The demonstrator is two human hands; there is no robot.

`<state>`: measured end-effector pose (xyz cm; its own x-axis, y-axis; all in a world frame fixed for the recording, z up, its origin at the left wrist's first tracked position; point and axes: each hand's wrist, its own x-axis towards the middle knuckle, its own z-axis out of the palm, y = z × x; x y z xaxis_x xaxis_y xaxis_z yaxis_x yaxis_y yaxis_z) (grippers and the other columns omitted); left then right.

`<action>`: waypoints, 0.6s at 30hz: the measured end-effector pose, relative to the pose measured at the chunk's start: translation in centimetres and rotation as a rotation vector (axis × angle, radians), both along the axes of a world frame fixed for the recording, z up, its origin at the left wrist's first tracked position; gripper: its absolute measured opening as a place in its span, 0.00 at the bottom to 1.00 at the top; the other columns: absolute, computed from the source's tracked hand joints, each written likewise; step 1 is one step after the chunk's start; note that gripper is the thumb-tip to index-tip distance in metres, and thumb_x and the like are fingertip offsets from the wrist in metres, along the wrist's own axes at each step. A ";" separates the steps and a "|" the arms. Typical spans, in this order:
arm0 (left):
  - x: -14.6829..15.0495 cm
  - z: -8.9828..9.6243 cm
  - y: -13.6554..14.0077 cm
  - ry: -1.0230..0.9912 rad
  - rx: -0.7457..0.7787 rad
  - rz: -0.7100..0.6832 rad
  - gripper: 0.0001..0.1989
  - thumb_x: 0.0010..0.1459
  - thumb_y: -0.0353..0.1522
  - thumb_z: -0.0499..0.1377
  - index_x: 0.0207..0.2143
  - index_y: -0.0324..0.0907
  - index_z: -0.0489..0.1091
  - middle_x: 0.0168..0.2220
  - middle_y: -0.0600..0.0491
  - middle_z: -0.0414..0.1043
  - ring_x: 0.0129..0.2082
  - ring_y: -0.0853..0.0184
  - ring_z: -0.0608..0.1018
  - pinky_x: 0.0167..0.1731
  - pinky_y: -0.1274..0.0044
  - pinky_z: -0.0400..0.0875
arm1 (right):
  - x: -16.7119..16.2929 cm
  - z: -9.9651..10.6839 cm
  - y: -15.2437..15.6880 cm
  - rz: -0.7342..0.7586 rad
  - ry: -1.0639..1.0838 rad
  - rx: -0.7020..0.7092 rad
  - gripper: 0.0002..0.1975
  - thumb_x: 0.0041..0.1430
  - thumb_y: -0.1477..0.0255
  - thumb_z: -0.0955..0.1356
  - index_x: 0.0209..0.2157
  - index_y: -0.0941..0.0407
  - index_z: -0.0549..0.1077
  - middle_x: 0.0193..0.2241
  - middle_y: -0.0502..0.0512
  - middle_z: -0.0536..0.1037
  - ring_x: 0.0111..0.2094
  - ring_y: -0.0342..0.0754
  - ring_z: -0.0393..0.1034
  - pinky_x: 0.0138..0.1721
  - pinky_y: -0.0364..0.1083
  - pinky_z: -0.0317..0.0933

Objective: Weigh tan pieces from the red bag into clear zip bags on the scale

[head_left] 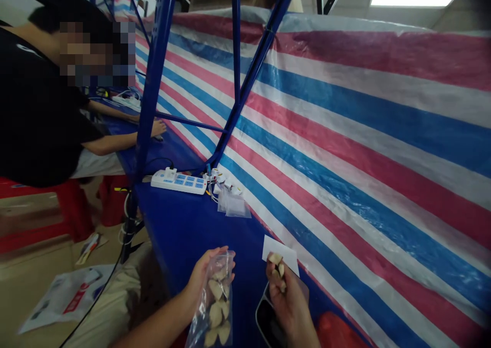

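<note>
My left hand (205,271) is closed around a clear plastic bag (203,315), its fingers wrapping behind the upper part. Several beige, chunky pieces (217,315) lie inside the bag, one above another. My right hand (289,299), palm up with curled fingers, holds a few similar loose beige pieces (276,259); I cannot tell what they are made of. Beneath that hand sits a dark container with a pale rim (268,317), partly covered by the wrist. A white card (289,260) lies just beyond the fingers.
On the blue table (172,225) are a white power strip (179,182) and small clear bags (233,205). Blue metal posts (153,77) rise beside a striped plastic sheet (326,133). Another person (42,108) sits at left. Something red (337,330) shows at lower right.
</note>
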<state>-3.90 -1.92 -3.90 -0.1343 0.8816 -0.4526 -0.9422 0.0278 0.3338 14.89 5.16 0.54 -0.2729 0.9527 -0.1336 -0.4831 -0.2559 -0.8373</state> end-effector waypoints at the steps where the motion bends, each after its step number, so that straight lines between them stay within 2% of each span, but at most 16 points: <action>1: 0.0 0.1 0.0 0.000 -0.003 0.005 0.14 0.60 0.32 0.60 0.48 0.38 0.72 0.40 0.47 0.80 0.31 0.62 0.82 0.33 0.70 0.78 | -0.1 -0.4 -0.7 0.016 0.026 -0.033 0.18 0.43 0.73 0.80 0.35 0.58 0.74 0.32 0.49 0.76 0.26 0.35 0.70 0.16 0.30 0.58; 3: 0.0 0.2 0.0 0.004 -0.009 0.019 0.14 0.60 0.32 0.60 0.48 0.38 0.72 0.40 0.47 0.80 0.31 0.62 0.82 0.32 0.70 0.78 | -0.2 -1.3 -1.9 0.104 0.083 -0.150 0.20 0.42 0.71 0.81 0.35 0.58 0.73 0.29 0.46 0.75 0.21 0.33 0.65 0.12 0.30 0.51; 5: 0.1 0.3 0.0 0.005 -0.020 0.027 0.14 0.60 0.32 0.60 0.48 0.37 0.72 0.39 0.47 0.80 0.30 0.63 0.81 0.31 0.70 0.78 | -0.2 -2.4 -2.9 0.294 0.071 -0.231 0.21 0.42 0.63 0.81 0.31 0.57 0.72 0.22 0.42 0.71 0.14 0.31 0.54 0.09 0.32 0.43; 8: 0.2 0.0 0.1 0.000 -0.022 0.034 0.14 0.59 0.32 0.60 0.48 0.37 0.72 0.39 0.48 0.80 0.29 0.63 0.81 0.29 0.71 0.78 | -0.6 -4.3 -3.9 0.498 -0.015 -0.277 0.26 0.44 0.51 0.78 0.23 0.56 0.66 0.13 0.37 0.58 0.09 0.31 0.38 0.08 0.35 0.34; 13: -0.9 -0.1 0.3 -0.009 -0.013 0.050 0.14 0.60 0.32 0.59 0.48 0.37 0.71 0.38 0.47 0.81 0.28 0.63 0.82 0.28 0.71 0.79 | -2.2 -7.4 -4.9 0.568 -0.157 -0.219 0.35 0.34 0.40 0.75 0.16 0.54 0.58 0.08 0.39 0.49 0.11 0.33 0.39 0.13 0.37 0.36; 18: -3.9 0.5 0.3 -0.006 -0.013 0.092 0.15 0.61 0.31 0.57 0.50 0.37 0.70 0.37 0.47 0.81 0.28 0.62 0.82 0.29 0.70 0.79 | -3.9 -9.0 -4.9 0.571 -0.194 -0.130 0.36 0.35 0.35 0.73 0.14 0.53 0.61 0.09 0.41 0.50 0.12 0.35 0.43 0.15 0.38 0.36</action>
<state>-7.84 -1.67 -3.38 -0.2115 0.8596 -0.4651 -0.9431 -0.0547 0.3279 11.03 0.25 -8.49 -0.6944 0.6356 -0.3375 -0.0813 -0.5353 -0.8408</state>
